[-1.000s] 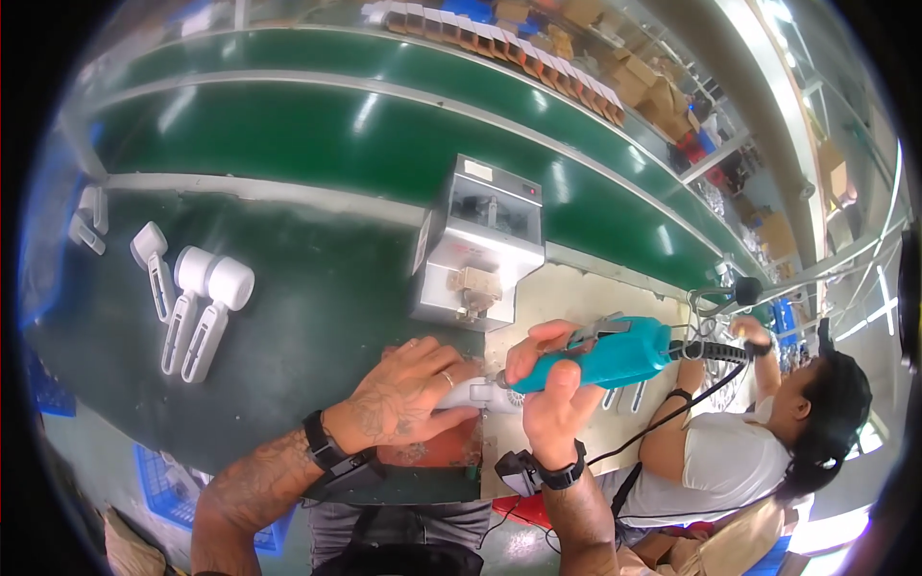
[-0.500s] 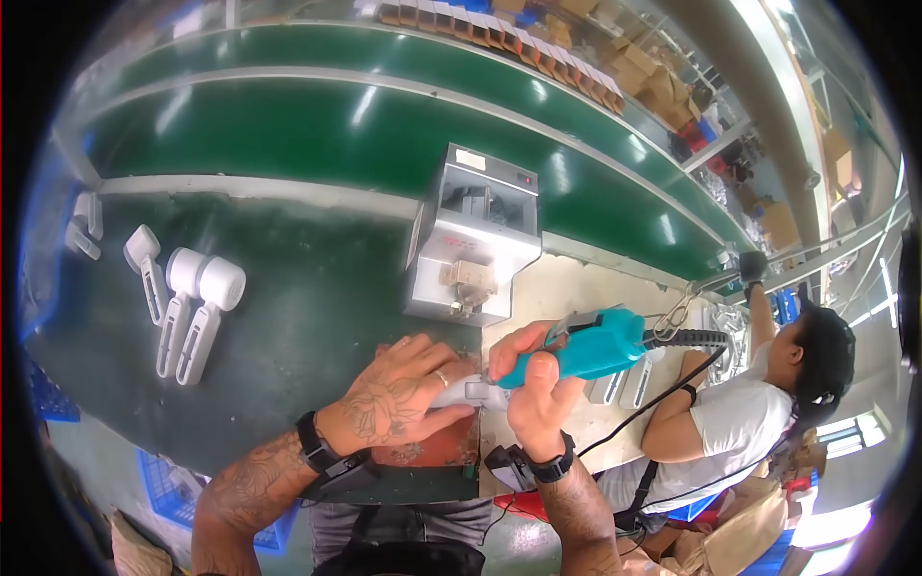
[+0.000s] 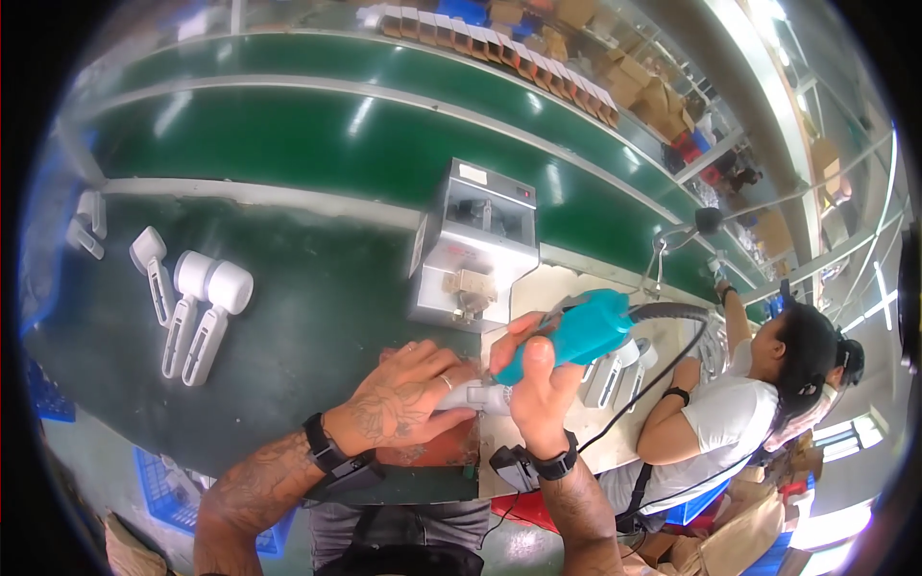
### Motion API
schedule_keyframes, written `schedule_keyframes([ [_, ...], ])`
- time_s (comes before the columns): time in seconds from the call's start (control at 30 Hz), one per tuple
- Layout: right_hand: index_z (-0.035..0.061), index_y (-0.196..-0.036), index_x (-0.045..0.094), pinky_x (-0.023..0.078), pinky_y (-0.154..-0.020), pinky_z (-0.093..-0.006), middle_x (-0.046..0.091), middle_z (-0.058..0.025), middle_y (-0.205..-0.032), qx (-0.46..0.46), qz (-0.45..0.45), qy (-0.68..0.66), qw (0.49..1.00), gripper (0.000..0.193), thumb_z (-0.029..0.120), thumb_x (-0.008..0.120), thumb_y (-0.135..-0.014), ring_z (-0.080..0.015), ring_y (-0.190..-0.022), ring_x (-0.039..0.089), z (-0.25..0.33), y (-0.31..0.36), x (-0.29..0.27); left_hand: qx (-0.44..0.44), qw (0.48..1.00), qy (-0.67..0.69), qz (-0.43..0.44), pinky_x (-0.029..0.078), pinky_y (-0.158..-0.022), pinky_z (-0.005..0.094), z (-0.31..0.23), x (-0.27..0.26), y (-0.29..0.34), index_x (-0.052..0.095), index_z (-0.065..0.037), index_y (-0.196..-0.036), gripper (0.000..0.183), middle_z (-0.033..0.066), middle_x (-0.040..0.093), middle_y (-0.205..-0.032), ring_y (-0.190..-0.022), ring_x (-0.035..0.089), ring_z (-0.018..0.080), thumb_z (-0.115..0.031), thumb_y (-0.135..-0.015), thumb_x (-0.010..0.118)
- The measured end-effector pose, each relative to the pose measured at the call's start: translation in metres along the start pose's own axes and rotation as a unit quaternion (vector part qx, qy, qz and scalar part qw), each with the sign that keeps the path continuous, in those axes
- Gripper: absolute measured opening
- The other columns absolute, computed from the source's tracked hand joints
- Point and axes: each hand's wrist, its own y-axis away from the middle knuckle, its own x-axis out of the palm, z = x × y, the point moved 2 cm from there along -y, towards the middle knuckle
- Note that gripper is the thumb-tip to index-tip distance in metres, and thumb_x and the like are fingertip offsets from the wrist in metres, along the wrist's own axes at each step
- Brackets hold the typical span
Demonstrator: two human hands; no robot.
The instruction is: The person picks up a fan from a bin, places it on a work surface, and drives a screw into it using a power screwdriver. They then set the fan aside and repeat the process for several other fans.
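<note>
Driver at the fan's joint, this unit seemingly unfinished

The left hand is closed over the handle end of a white fan, thumb on the near side and fingers on the far side, pinning it down above the red pad. The right hand is wrapped around a teal driver, its nose pointing left toward the fan's joint, in the gap between the two hands. Fingers cover the tip, so whether it is seated on a screw cannot be told.

Judging by that pose, the fastening of this fan is under way rather than complete: its head and handle are already joined, and what seems left is the driving at the joint. Nothing shows how many screws are in.

Well left of the left hand, three more fans lie together on the green bench, head and handle joined on each. Just beyond the right hand, others rest on the pale board. Which group is finished cannot be told. The grey machine stands beyond both hands, untouched.
</note>
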Motion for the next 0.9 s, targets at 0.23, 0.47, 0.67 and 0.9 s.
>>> schedule_keyframes([
  [0.23,0.0006,-0.110,0.056,0.047,-0.063,-0.0291,0.061,-0.0059,-0.073,-0.148,-0.033,0.032,0.988,0.040,0.040,0.057,-0.103,-0.0152,-0.069,0.059,0.001,-0.060,0.029,0.000,1.000,-0.001,-0.008,0.046,-0.088,0.0410,0.001,-0.003,0.002,0.061,-0.007,-0.126,0.051,0.0084,0.058,-0.105,-0.101,0.054,0.0274,-0.037,-0.086,0.071],
  [0.47,0.0017,-0.103,0.056,0.046,-0.061,-0.0288,0.061,-0.0059,-0.073,-0.078,-0.018,-0.033,0.996,0.033,0.035,0.054,-0.105,-0.0148,-0.065,0.058,-0.012,-0.058,0.032,-0.017,1.000,0.000,-0.006,0.046,-0.092,0.0400,-0.001,-0.002,0.002,0.066,-0.011,-0.121,0.046,0.0063,0.061,-0.110,-0.102,0.057,0.0266,-0.034,-0.083,0.075],
  [0.67,-0.0013,-0.107,0.055,0.046,-0.061,-0.0312,0.060,-0.0073,-0.073,-0.035,-0.027,-0.014,0.999,0.044,0.042,0.058,-0.102,-0.0167,-0.065,0.058,0.020,-0.018,0.021,-0.018,1.000,0.002,-0.003,0.047,-0.087,0.0415,-0.003,-0.007,0.002,0.065,-0.009,-0.123,0.047,0.0071,0.060,-0.106,-0.100,0.056,0.0275,-0.034,-0.084,0.073],
  [0.9,-0.0045,-0.111,0.053,0.047,-0.060,-0.0332,0.059,-0.0094,-0.073,-0.004,-0.025,-0.054,0.998,0.062,0.054,0.064,-0.095,-0.0192,-0.064,0.057,0.025,0.032,-0.015,-0.016,1.000,-0.010,0.004,0.047,-0.085,0.0422,-0.007,-0.008,-0.004,0.064,-0.010,-0.125,0.040,0.0072,0.060,-0.109,-0.099,0.055,0.0280,-0.025,-0.088,0.069],
])
